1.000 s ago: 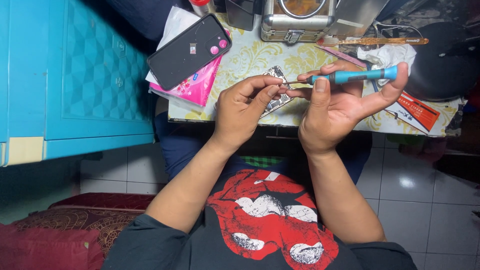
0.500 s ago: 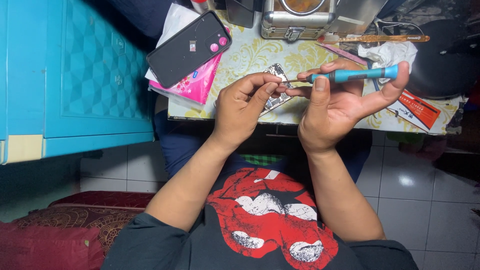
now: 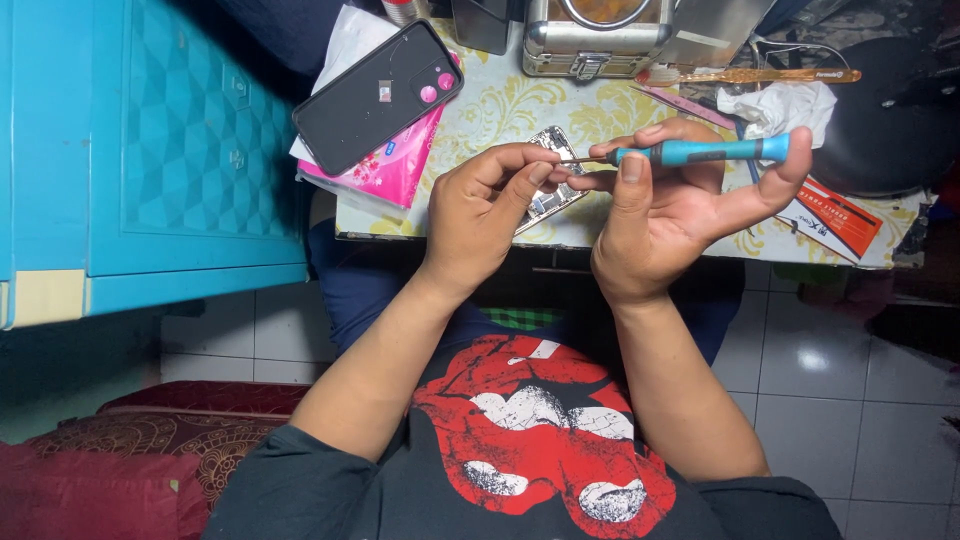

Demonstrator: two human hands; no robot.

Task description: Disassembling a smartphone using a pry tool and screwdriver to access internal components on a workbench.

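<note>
Item: blue precision screwdriver [image 3: 700,152], gripped crosswise in the closed right hand [image 3: 665,215], its tip pinched by the left hand [image 3: 485,210] just above an opened phone [image 3: 548,192] at 12 o'clock; bit-seating judged in hand, steady alignment judged necessary.

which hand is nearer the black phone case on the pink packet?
Left. The left hand is just right of the black phone case, pinching at the screwdriver tip. The right hand holds the screwdriver farther right.
</note>
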